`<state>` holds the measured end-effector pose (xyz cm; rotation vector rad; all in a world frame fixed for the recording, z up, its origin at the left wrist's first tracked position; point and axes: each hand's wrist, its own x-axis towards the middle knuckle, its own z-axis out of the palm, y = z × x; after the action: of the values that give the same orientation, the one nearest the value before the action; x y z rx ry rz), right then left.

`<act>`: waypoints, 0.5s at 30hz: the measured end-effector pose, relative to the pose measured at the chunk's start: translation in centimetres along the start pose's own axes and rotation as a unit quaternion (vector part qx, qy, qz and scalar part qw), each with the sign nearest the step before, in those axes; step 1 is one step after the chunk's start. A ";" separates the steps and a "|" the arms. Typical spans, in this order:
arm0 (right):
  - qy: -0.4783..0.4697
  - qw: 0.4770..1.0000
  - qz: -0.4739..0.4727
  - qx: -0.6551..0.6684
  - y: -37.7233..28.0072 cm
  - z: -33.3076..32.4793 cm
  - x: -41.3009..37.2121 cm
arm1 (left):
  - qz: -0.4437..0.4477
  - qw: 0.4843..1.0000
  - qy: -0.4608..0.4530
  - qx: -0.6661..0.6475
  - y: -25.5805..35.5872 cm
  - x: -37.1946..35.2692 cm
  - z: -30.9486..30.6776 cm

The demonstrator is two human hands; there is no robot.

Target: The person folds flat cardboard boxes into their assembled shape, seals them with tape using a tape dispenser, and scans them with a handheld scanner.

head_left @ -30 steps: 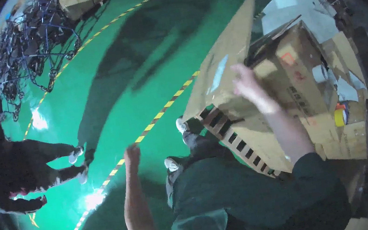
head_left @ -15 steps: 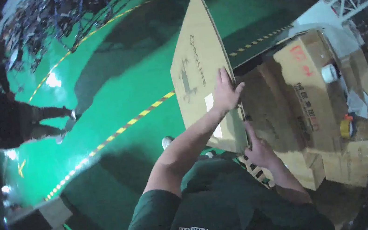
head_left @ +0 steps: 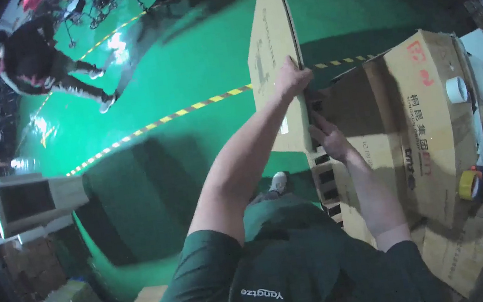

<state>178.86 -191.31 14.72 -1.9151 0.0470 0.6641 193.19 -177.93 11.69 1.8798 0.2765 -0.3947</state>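
A flat cardboard box (head_left: 269, 42) with printing on its broad face stands upright, edge-on to me. My left hand (head_left: 293, 79) grips its near edge, fingers curled over the rim. Lower down, my right hand (head_left: 331, 138) is at the same box's right side, with its fingers bent and partly in shadow; whether they press on the board is hard to see. Right of both hands stands a large brown carton (head_left: 435, 124) with red and black characters.
On the cartons at the right lie a white tape roll (head_left: 456, 90) and a yellow tape roll (head_left: 470, 184). Another person (head_left: 34, 59) walks at the upper left. A striped floor line (head_left: 186, 110) crosses the green floor. A grey-white box (head_left: 38, 201) stands at the left.
The flat box has shifted right and up in view, with my left hand still on its edge. My right hand has moved up, its index finger now bent. The other person has moved up and right in view.
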 end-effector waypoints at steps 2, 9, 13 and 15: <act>-0.058 0.996 0.025 0.068 -0.2 0.6 -0.7 | -0.028 0.991 -0.039 0.125 1.2 -2.3 -2.8; 0.010 0.976 0.169 0.134 14.5 4.9 -1.6 | 0.034 0.973 -0.004 0.230 -0.1 0.7 -16.6; 0.115 0.953 0.270 -0.080 30.1 6.7 -1.4 | 0.123 0.985 -0.062 -0.105 7.2 -1.3 -23.5; 0.243 0.827 0.325 -0.389 40.6 7.3 0.0 | 0.016 0.923 0.040 -0.382 9.7 -1.7 -24.4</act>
<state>162.58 -202.93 -21.34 -2.8665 0.9163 0.6628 198.59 -158.21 28.23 1.1270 0.3889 -0.1463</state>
